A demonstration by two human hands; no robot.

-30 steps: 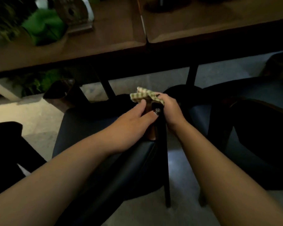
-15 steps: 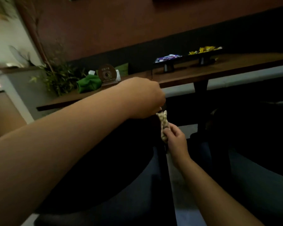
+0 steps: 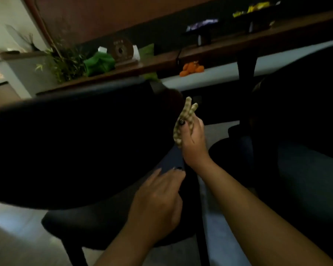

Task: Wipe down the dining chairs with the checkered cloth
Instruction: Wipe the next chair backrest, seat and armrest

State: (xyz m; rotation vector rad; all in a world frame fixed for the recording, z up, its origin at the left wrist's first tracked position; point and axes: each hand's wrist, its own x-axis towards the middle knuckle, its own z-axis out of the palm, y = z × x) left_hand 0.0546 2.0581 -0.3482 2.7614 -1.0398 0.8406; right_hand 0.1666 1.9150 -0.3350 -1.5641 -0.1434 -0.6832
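Note:
A dark dining chair (image 3: 75, 143) with a curved black back fills the left and middle of the view. My right hand (image 3: 193, 144) grips the bunched green-and-cream checkered cloth (image 3: 185, 120) against the right end of the chair's back, by its upright post. The cloth's ends stick up above my fingers. My left hand (image 3: 160, 198) lies lower, fingers straight, resting on the chair's dark side near the seat. A second dark chair (image 3: 306, 120) stands at the right.
A long wooden table (image 3: 219, 48) runs behind the chairs, carrying a green cloth (image 3: 99, 63), a round wooden ornament (image 3: 121, 51) and dark trays of snacks (image 3: 256, 10). A plant (image 3: 63, 62) stands at the left. Orange objects (image 3: 191, 69) lie beneath the table.
My left hand has dropped from the top of the chair back to the chair's side near the seat. My right hand still grips the cloth at the post. The view has tilted.

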